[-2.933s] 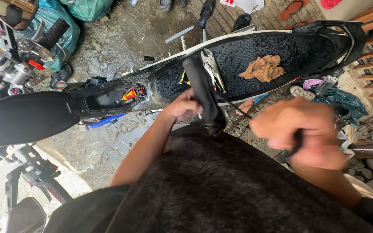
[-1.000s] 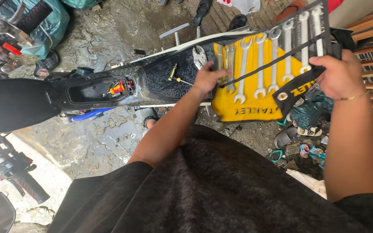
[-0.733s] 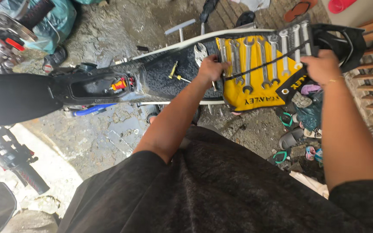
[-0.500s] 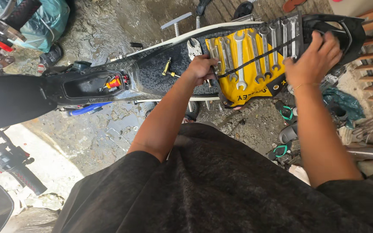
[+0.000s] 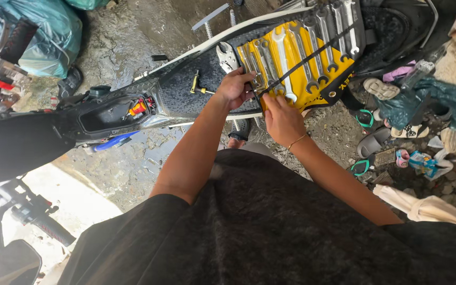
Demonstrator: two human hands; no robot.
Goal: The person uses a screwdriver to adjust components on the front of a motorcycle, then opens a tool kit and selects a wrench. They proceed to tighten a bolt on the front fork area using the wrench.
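A yellow tool roll lies unrolled on the black motorcycle seat, with several silver wrenches held under a black strap. My left hand grips the roll's left end at the smallest wrenches. Fingers of my right hand curl onto the roll's near edge, just below a large wrench. Silver locking pliers and a small brass-coloured tool rest on the seat, left of my left hand.
Left of the seat an open compartment shows red and orange parts. Sandals and clutter cover the wet ground at right. Plastic bags sit at top left. A handlebar and mirror are at bottom left.
The roll has been opened and laid flat on the seat. My right hand let go of its far end and came to the near edge beside my left hand.
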